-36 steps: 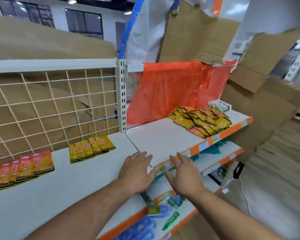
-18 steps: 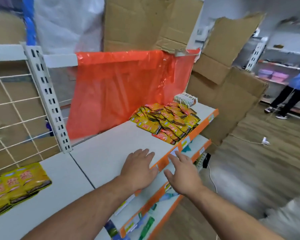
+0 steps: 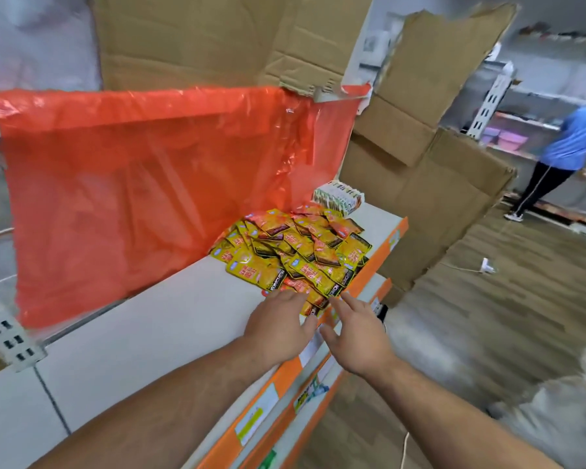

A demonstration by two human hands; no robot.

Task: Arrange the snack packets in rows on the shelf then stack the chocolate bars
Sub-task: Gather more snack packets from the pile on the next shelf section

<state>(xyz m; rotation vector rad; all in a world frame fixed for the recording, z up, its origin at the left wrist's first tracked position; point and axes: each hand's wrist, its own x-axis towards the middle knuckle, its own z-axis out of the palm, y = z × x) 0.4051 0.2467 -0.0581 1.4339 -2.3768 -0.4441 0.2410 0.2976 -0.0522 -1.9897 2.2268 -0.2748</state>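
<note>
Over from the left now, right up at the heap of yellow-and-red foil snack packets (image 3: 295,255) on the white orange-edged shelf (image 3: 170,326). Left hand (image 3: 278,324) and right hand (image 3: 356,336) flat, fingers (image 3: 294,296) wide, holding nothing. Probably grabbing next.

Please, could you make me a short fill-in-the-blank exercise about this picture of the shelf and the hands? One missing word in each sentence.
1. The sheet of plastic hanging behind the white shelf is ____ in colour.
2. The left hand and the right hand reach toward the snack packets, and both hands hold ____.
3. The person in the background wears a ____ shirt.

Missing words: orange; nothing; blue.
</note>
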